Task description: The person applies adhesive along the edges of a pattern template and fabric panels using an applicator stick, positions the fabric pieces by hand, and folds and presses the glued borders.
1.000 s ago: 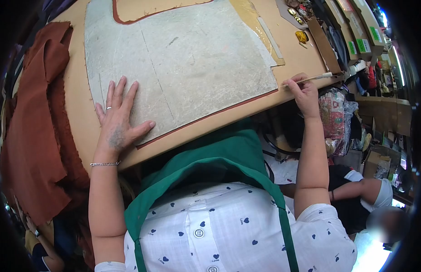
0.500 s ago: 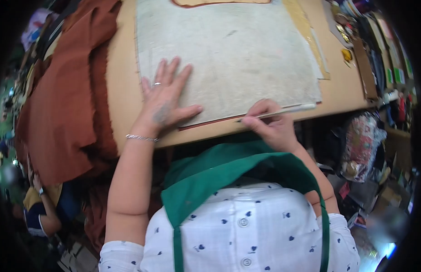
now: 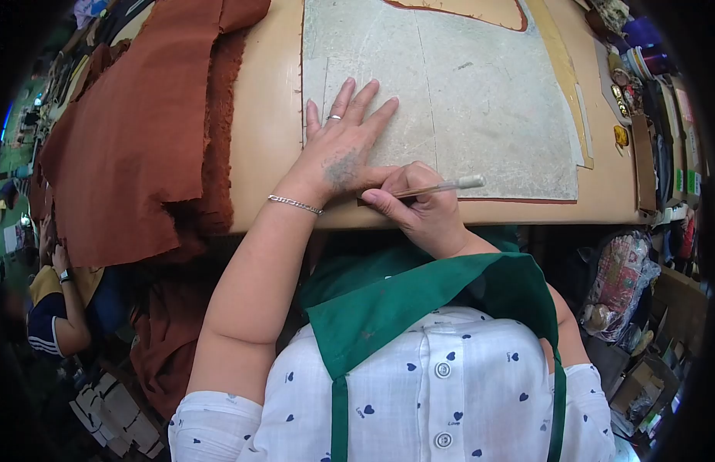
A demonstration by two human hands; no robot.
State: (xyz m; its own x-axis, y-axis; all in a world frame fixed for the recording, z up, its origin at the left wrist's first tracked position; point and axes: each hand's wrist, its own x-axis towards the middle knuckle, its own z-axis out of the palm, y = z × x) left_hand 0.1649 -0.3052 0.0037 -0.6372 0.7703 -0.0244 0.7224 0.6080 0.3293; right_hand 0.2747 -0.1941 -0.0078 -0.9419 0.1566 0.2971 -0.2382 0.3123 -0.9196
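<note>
My left hand (image 3: 350,142) lies flat with fingers spread on a pale grey pattern sheet (image 3: 496,123), near its lower left. A thin rim of rust-brown fabric (image 3: 519,201) shows along the sheet's lower edge. In my right hand (image 3: 423,204) is a pen (image 3: 442,187), pinched between thumb and fingers. Its tip points left, at the sheet's near edge below my left thumb, and its pale end points right. The two hands meet or overlap at the left thumb.
Rust-brown cloth (image 3: 142,138) is heaped on the left of the tan table (image 3: 265,100). Yellowish pattern pieces (image 3: 561,61) lie beyond the sheet's right side. A cardboard strip (image 3: 644,162) stands at the right edge. Another person (image 3: 57,312) is at the lower left.
My right hand has moved left along the sheet's near edge with the pen, up to my left hand. The camera view has shifted, so the table's contents appear further right.
</note>
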